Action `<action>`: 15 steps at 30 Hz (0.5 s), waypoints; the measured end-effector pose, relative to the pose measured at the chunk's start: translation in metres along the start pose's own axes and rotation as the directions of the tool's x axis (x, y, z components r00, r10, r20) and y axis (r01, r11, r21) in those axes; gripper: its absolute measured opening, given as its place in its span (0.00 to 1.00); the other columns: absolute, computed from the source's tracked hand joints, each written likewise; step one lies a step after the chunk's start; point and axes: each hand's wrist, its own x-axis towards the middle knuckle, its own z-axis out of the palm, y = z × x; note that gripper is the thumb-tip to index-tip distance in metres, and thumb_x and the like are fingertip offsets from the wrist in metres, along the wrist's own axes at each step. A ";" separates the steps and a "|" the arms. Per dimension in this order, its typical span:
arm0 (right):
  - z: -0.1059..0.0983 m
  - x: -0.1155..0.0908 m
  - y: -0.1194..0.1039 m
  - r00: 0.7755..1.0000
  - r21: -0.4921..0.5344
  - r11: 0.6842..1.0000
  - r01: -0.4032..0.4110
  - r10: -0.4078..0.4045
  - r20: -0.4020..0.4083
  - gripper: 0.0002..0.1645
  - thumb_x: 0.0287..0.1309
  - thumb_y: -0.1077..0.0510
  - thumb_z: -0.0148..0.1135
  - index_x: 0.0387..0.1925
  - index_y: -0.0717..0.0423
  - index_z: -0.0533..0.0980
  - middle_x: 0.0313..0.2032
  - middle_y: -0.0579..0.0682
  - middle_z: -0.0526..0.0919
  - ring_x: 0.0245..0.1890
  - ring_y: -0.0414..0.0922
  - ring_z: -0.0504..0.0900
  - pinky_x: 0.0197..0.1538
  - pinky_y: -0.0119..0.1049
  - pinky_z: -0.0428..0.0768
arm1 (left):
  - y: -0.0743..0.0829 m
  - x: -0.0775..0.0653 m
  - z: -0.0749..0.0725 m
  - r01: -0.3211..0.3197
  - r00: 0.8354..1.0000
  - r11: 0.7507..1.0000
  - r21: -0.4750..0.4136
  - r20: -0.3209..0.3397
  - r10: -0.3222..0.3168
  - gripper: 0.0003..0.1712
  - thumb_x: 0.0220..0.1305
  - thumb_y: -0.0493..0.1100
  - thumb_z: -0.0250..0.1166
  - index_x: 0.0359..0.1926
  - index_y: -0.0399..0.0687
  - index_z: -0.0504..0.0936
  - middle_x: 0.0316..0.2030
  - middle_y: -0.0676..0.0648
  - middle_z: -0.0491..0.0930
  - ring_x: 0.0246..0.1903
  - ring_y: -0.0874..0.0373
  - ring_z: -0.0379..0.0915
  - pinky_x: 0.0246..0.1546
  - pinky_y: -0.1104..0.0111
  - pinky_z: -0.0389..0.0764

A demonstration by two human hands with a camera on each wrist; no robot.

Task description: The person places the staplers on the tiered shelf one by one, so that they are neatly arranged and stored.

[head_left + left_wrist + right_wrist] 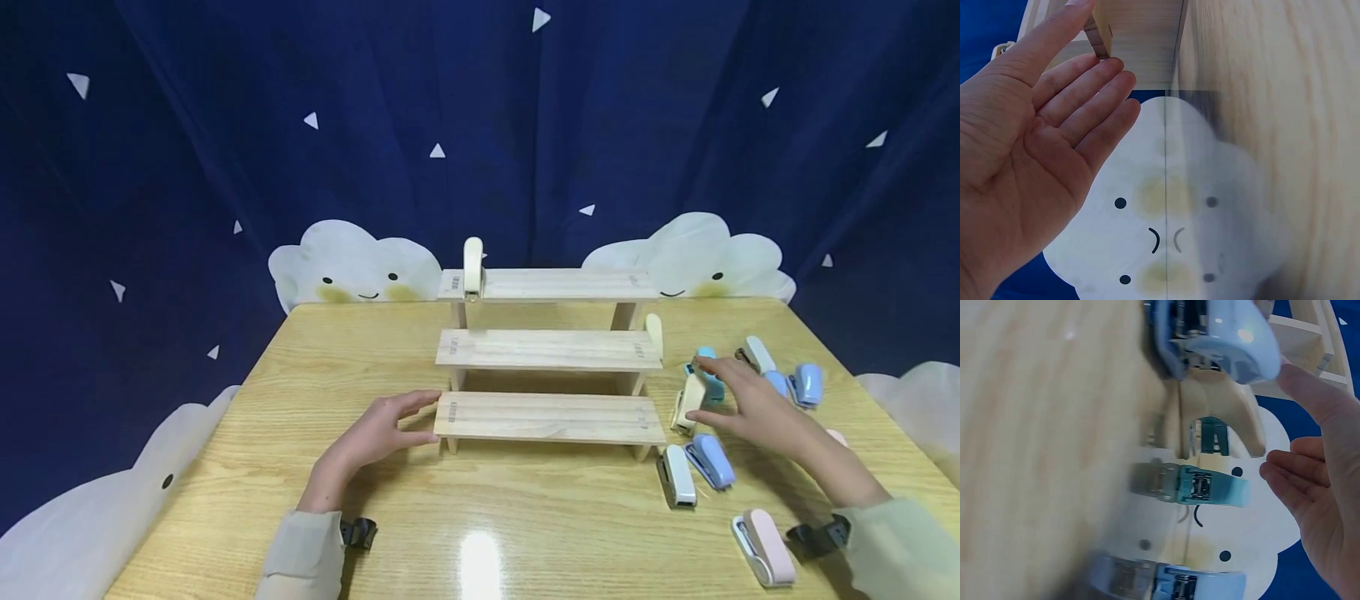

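My right hand [757,408] is spread around a cream stapler [692,404] on the table. In the right wrist view, a gap shows between the fingertips and that stapler [1235,409]; the thumb lies near a blue stapler [1235,340] in the foreground. A teal stapler [714,390] stands behind the cream one. At the left end of a three-step wooden rack [547,417], my left hand [382,429] has its fingers extended beside the lowest step. Whether it touches the wood cannot be told. Another cream stapler [472,267] stands on the top step's left end.
Right of the rack lie a white stapler [678,475], a blue one [710,461], a pink one [768,550] and several more farther back. One cream stapler [654,333] is partly hidden by the middle step. A dark blue curtain [525,125] hangs behind the table.
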 end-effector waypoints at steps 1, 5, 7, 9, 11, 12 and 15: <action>0.001 -0.001 0.001 1.000 -0.007 1.000 0.006 -0.006 0.003 0.47 0.45 0.48 0.78 0.61 0.69 0.68 0.52 0.64 0.78 0.49 0.60 0.78 0.45 0.57 0.79 | 0.000 0.000 0.000 -0.002 1.000 1.000 0.001 0.000 0.002 0.40 0.59 0.52 0.70 0.70 0.51 0.68 0.69 0.47 0.69 0.67 0.43 0.67 0.68 0.50 0.70; 0.006 -0.003 0.003 1.000 -0.020 1.000 0.007 -0.007 0.016 0.48 0.44 0.46 0.78 0.61 0.68 0.69 0.49 0.62 0.78 0.44 0.56 0.80 0.40 0.53 0.81 | 0.001 0.000 0.000 -0.006 1.000 1.000 0.001 -0.002 0.006 0.39 0.59 0.51 0.71 0.70 0.50 0.68 0.69 0.47 0.69 0.67 0.42 0.67 0.68 0.50 0.70; 0.007 -0.003 0.004 0.999 -0.016 1.000 -0.016 0.016 0.043 0.49 0.45 0.45 0.77 0.62 0.68 0.68 0.52 0.64 0.76 0.46 0.59 0.80 0.43 0.56 0.81 | 0.001 0.001 0.000 -0.004 1.000 1.000 0.000 -0.003 0.004 0.39 0.59 0.50 0.71 0.70 0.50 0.68 0.69 0.47 0.69 0.67 0.43 0.67 0.68 0.50 0.70; 0.008 -0.004 0.005 0.998 -0.018 0.999 -0.033 0.034 0.061 0.50 0.46 0.43 0.76 0.63 0.69 0.68 0.55 0.66 0.74 0.49 0.61 0.79 0.44 0.58 0.81 | 0.001 0.001 0.000 -0.003 1.000 1.000 0.002 -0.002 0.003 0.39 0.59 0.50 0.71 0.70 0.50 0.68 0.69 0.47 0.69 0.67 0.43 0.67 0.68 0.50 0.70; 0.010 -0.004 0.007 0.997 -0.022 0.999 -0.033 0.035 0.070 0.51 0.47 0.43 0.76 0.63 0.70 0.67 0.55 0.67 0.73 0.50 0.63 0.78 0.45 0.59 0.81 | 0.001 0.001 0.000 -0.002 1.000 1.000 0.003 -0.002 0.002 0.39 0.59 0.50 0.71 0.70 0.50 0.68 0.69 0.47 0.69 0.67 0.43 0.67 0.68 0.50 0.70; 0.011 -0.004 0.007 0.997 -0.025 0.999 -0.027 0.029 0.068 0.51 0.46 0.43 0.76 0.63 0.70 0.67 0.55 0.67 0.73 0.50 0.63 0.78 0.45 0.59 0.81 | 0.000 0.001 0.000 -0.003 1.000 1.000 0.003 -0.003 0.003 0.39 0.59 0.50 0.71 0.70 0.50 0.68 0.69 0.47 0.69 0.67 0.42 0.68 0.68 0.50 0.70; 0.015 -0.004 0.009 1.000 -0.037 0.999 0.016 -0.015 0.027 0.51 0.43 0.45 0.78 0.62 0.70 0.68 0.52 0.64 0.75 0.47 0.60 0.80 0.42 0.56 0.82 | 0.000 0.001 0.000 -0.006 1.000 1.000 0.007 -0.003 0.006 0.39 0.59 0.50 0.71 0.70 0.51 0.69 0.69 0.46 0.69 0.67 0.42 0.67 0.68 0.50 0.70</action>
